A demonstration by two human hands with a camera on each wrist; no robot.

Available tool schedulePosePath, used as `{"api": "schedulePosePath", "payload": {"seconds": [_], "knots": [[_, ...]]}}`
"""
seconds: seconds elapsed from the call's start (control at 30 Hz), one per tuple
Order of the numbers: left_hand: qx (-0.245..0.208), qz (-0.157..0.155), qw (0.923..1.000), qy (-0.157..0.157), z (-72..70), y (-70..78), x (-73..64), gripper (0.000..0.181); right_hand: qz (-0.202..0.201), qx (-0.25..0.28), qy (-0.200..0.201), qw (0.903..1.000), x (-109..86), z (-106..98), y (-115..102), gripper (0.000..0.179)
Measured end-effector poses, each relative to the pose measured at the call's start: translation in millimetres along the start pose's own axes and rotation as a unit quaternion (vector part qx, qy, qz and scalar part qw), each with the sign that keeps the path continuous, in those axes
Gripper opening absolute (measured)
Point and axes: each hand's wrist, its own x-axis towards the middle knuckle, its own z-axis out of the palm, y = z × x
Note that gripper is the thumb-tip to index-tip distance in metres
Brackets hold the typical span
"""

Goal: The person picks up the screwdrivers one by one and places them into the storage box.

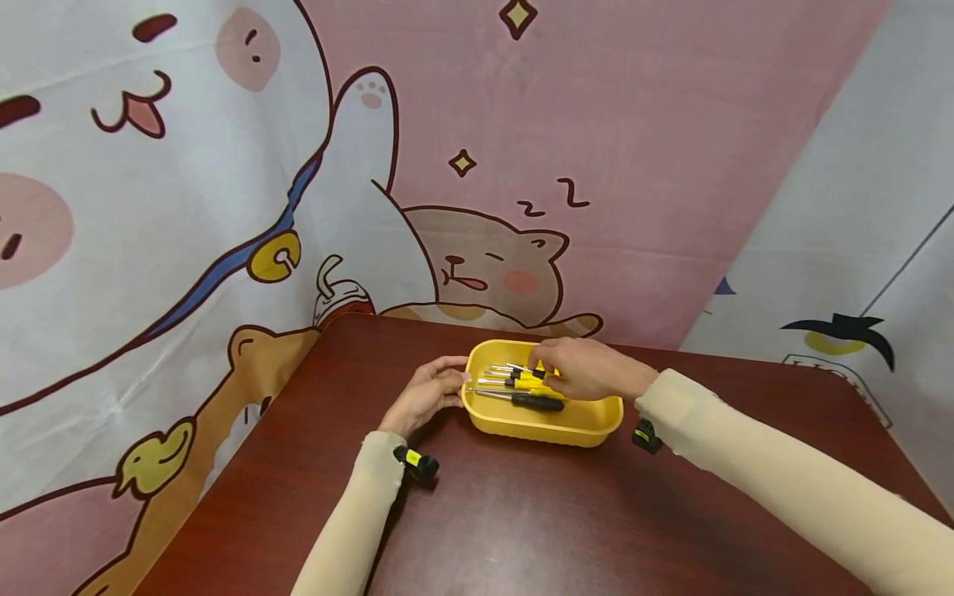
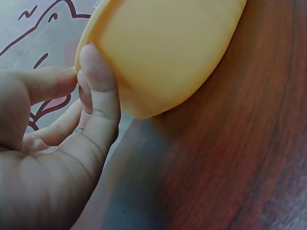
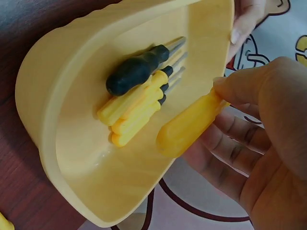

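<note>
In the head view a yellow plastic basin (image 1: pixel 540 432) stands on the table, with both hands at it. My left hand (image 1: pixel 422 396) pinches its left rim between thumb and fingers; the left wrist view shows the thumb (image 2: pixel 97 72) over the edge. My right hand (image 1: pixel 581 366) is over the basin's far side. It pinches a yellow-handled screwdriver (image 3: pixel 187 125) near the top of its handle, the shaft hidden by the fingers. Inside the basin lie several other yellow-handled screwdrivers (image 3: pixel 134 112) side by side, beside a black-handled screwdriver (image 3: pixel 132 74), their shafts pointing left in the head view.
The basin rests on a dark reddish-brown table (image 1: pixel 507 521), near its back edge. Behind hangs a cloth (image 1: pixel 656 149) printed with cartoon animals. A small yellow piece (image 3: pixel 5 224) shows at the right wrist view's lower left corner, too cut off to identify.
</note>
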Motion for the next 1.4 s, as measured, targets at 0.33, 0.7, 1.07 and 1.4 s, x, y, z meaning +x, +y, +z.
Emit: {"api": "schedulePosePath", "payload": {"seconds": [0.33,0.7,1.07,1.4], "knots": [[0.003,0.002,1.0,-0.001,-1.3,-1.8,0.9,0.045,-0.008,-0.028,-0.063,0.9976,9.9,1.9,-2.7,0.027],[0.004,0.001,1.0,0.001,-3.1,-4.6,-0.7,0.045,-0.021,-0.048,-0.116,0.9919,26.6,3.7,-10.3,0.028],[0.001,0.0,1.0,0.001,-4.7,-4.0,0.8,0.045,-0.04,-0.071,-0.146,0.986,46.8,16.5,-22.4,0.024],[0.004,0.004,1.0,-0.008,-2.2,-2.9,1.8,0.045,-0.065,-0.096,-0.167,0.979,60.9,25.7,-26.9,0.015]]}}
